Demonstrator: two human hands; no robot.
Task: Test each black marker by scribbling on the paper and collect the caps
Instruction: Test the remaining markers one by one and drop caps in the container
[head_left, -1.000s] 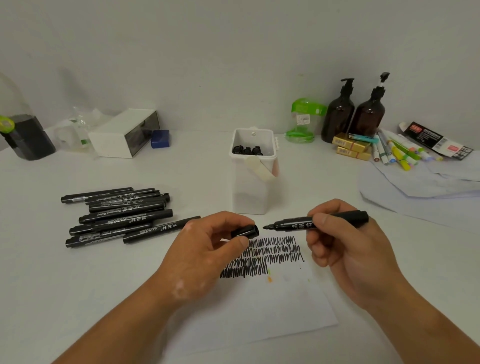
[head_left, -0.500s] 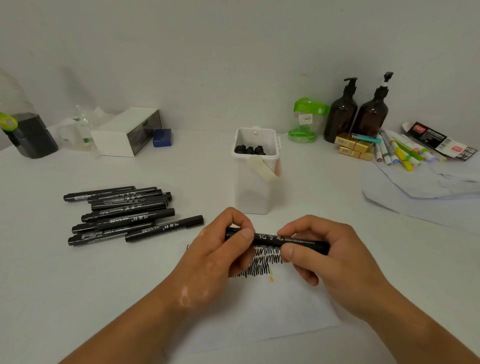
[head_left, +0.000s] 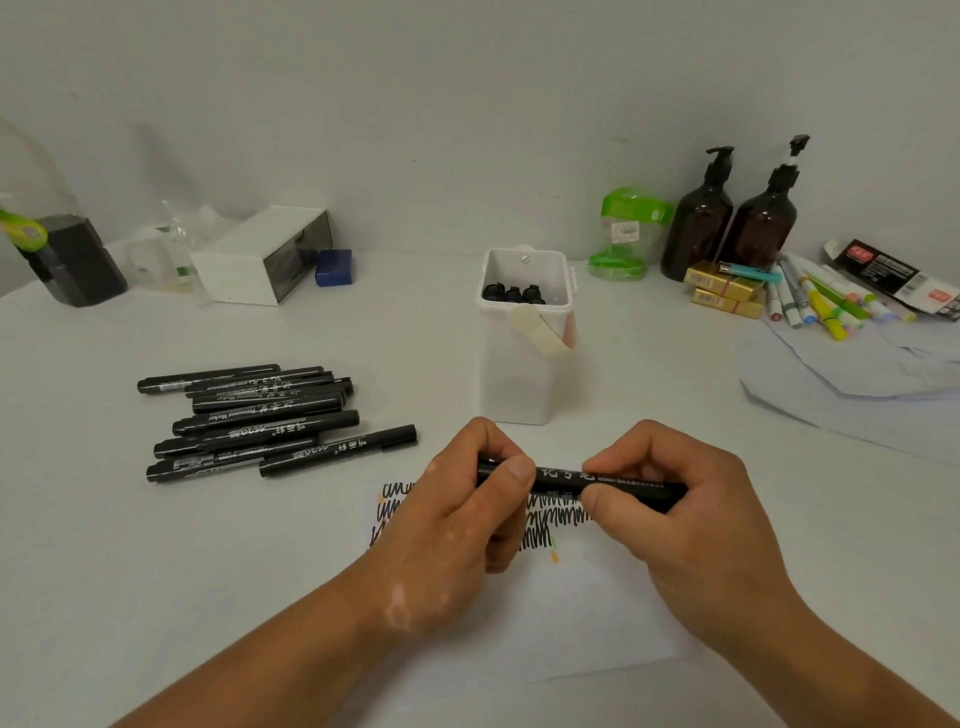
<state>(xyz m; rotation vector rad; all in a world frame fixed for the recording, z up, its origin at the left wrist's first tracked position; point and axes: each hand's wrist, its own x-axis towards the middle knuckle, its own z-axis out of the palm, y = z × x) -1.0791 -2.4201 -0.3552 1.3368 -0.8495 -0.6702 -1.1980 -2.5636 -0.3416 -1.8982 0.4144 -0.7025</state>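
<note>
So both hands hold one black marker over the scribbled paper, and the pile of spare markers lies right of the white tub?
Not quite. The head view shows the pile of markers left of the white tub, not right. The rest holds: left hand and right hand both grip one black marker over the scribbled paper.

Plain off-white wall (head_left: 467, 93) across the back, evenly lit, with soft shadows only. Meets a white tabletop (head_left: 104, 571) in a straight seam. Along that seam, left to right: dark container (head_left: 78, 265) under a clear dome, white box (head_left: 249, 244) on its side, small blue box (head_left: 334, 267), green-and-clear jar (head_left: 626, 234), 2 brown pump bottles (head_left: 698, 223) side by side. At far right — 2 gold packs (head_left: 722, 278) stacked, coloured pens (head_left: 826, 312) heaped, loose pale sheets (head_left: 857, 384).
</note>
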